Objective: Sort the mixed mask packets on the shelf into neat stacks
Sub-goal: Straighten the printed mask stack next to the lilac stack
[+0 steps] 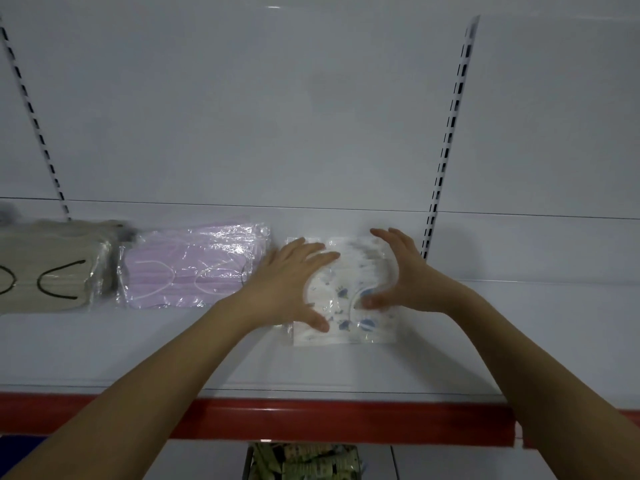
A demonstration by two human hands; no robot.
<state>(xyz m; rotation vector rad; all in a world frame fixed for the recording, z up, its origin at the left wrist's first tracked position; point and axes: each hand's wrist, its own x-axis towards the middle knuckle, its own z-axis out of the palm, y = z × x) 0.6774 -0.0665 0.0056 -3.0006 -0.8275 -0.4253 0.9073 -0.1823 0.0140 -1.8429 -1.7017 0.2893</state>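
Grip wide on both sides: left hand [294, 282] and right hand [394, 271] flank the printed packet stack [346, 306] (long axis front-to-back), fingers straight, squaring 1 pile.

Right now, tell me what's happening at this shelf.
A person is sorting mask packets on the shelf. Both hands are at the white printed stack: the left hand lies flat on its left part, fingers spread, and the right hand cups its right edge. To the left sit two more stacks, purple and beige, each apart from the next. All three lie near the back panel.
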